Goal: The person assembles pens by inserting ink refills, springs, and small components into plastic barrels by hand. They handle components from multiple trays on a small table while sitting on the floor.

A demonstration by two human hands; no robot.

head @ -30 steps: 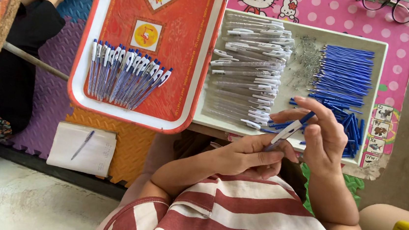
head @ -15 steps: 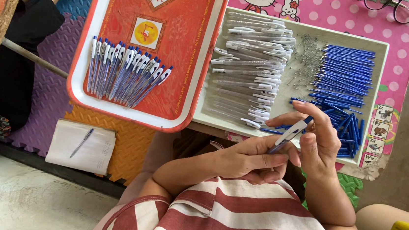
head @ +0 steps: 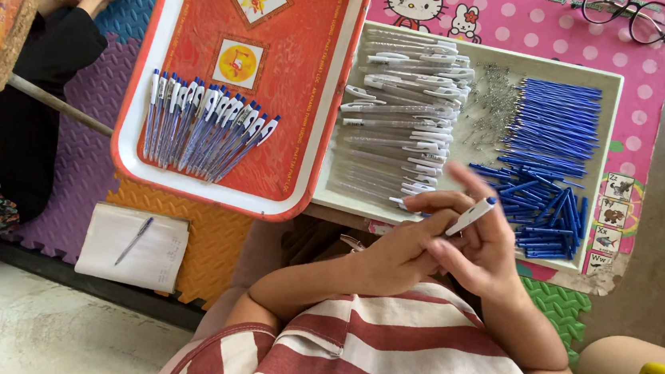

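Head view: both hands meet above the near edge of the white tray, in front of a striped shirt.
Left hand [head: 399, 253]: fingers curled around the lower end of the pen; grip clenched on it.
Right hand [head: 484, 240]: fingers wrapped loosely about the upper part of the pen, thumb and forefinger pinching the barrel; grasping the same pen.
Pen [head: 471, 216]: white barrel with a blue tip, tilted up to the right, held between both hands just over the tray's front rim.
White tray [head: 613, 99]: rectangular, resting on a pink patterned mat [head: 523, 19].
Clear pen barrels [head: 403, 113]: stacked in the tray's left part.
Small metal springs [head: 494, 105]: scattered in the tray's middle.
Blue refills [head: 554, 126]: piled in the tray's right part, some lying loose near the hands.
Red tray [head: 293, 87]: left of the white tray, touching it.
Finished pens [head: 202, 123]: laid in a fanned row on the red tray.
Notepad [head: 133, 246]: on the foam floor mat, a pen lying on it.
Eyeglasses [head: 628, 16]: at the mat's far edge.
Another person [head: 46, 66]: dark sleeve and bare feet at far left.
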